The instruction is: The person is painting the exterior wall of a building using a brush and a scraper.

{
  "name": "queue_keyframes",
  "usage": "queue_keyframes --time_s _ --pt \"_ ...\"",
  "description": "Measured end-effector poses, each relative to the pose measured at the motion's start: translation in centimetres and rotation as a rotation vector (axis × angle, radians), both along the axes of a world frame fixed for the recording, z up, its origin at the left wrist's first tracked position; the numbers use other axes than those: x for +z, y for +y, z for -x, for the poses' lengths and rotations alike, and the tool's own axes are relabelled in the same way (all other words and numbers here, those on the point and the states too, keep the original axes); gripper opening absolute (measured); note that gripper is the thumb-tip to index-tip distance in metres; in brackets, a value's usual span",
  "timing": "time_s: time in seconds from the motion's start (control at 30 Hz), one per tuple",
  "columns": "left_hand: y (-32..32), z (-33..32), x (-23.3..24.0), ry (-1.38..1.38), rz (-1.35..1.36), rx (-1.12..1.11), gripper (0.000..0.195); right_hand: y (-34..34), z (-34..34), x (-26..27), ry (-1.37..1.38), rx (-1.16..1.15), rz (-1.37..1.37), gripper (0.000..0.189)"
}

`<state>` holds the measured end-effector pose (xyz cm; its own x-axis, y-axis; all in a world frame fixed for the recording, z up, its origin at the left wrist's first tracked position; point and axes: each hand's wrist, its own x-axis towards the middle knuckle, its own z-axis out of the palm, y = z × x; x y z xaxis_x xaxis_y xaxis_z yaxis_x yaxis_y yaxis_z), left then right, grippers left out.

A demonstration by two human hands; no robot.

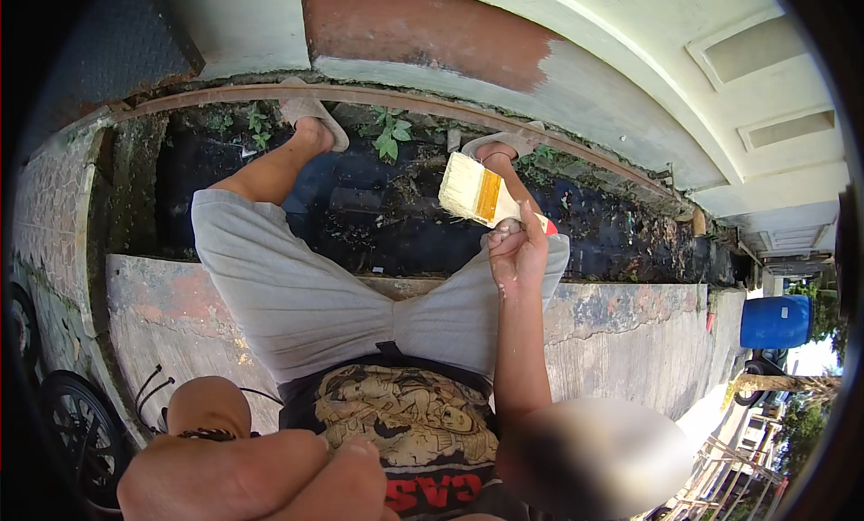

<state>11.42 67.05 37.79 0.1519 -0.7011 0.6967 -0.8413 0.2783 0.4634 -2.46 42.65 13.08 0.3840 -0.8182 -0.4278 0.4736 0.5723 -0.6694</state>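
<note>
My right hand (518, 254) grips a flat paintbrush (467, 187) by its pale wooden handle, whose end is red. The brush is raised over the ditch, its whitish bristles pointing up and left, with a yellow-brown band below them. Pale specks dot my right wrist. Close to the camera, my left hand (253, 477) is bent in front of my chest; whether its fingers hold anything is hidden. Ahead stands a wall with a reddish-brown patch (432, 32) that ends in a ragged edge against pale green-white paint (607, 99).
Below my legs runs a ditch of dark water (405, 241) with plants and litter. My sandaled feet rest at its far side, by a rusty metal rail (418, 101). I sit on a concrete ledge (621, 339). A blue barrel (776, 322) stands right; wheels (81, 433) are lower left.
</note>
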Motion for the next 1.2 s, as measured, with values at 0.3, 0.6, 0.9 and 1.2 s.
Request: queue_keyframes --time_s 0.3,0.6,0.9,1.2 --pt "0.5 -7.5 -7.3 0.249 0.097 0.397 0.021 -1.3 -4.8 -1.1 0.053 0.108 0.027 0.021" --pt "-8.9 -18.4 -22.3 0.271 -1.029 0.247 0.027 -6.5 -26.4 -5.7 -0.14 0.305 0.005 0.039" --pt "-16.9 -20.8 -26.2 0.064 -1.432 -0.066 0.027 -9.3 -44.2 -6.0 -0.506 0.316 -0.007 0.038" --pt "-16.5 -20.6 -27.0 0.001 -1.515 -0.042 0.023 -7.8 -44.2 -6.2 -0.546 0.117 -0.006 0.028"
